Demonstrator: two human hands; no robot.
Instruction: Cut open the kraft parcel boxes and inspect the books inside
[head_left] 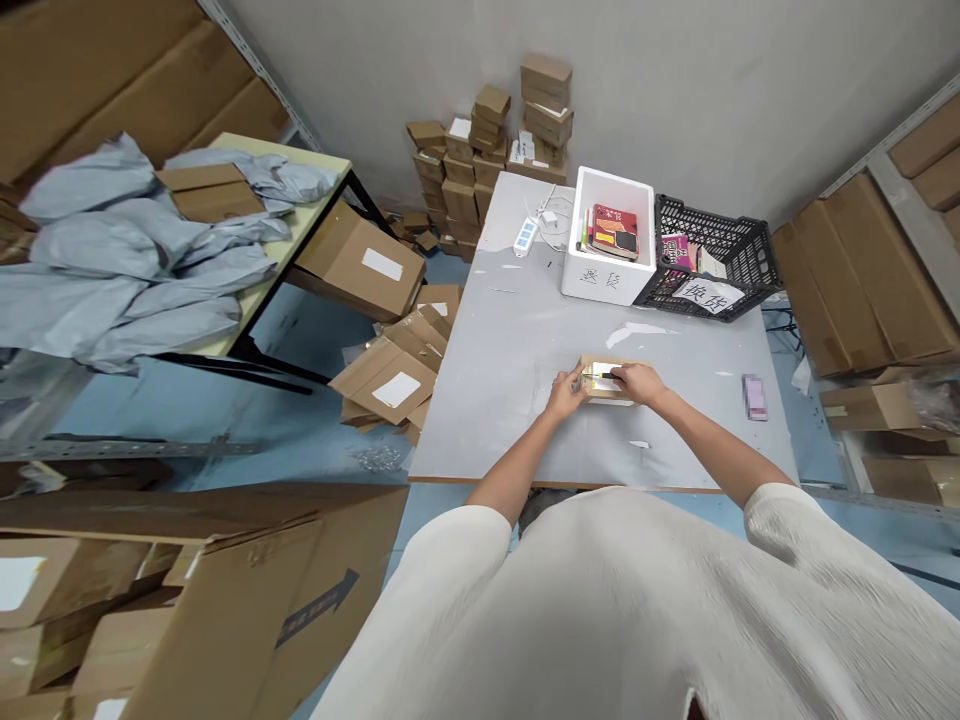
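A small cardboard box (619,398) with a white label (602,376) on top lies near the front of the grey table (495,400). My left hand (567,391) grips the box's left end, its fingers closed around the edge. In my closed right hand (639,383) is a box cutter (609,376) with a black and yellow body. Its thin tip points left across the label, close to my left fingers. Whether the tip touches the box I cannot tell.
A white foam bin (607,283) and a black crate (750,262), both with books, stand at the back. Left of them lies a power strip (526,237). A pink item (754,397) is at the right. Cartons (397,370) crowd the floor; grey parcels (127,250) cover another table.
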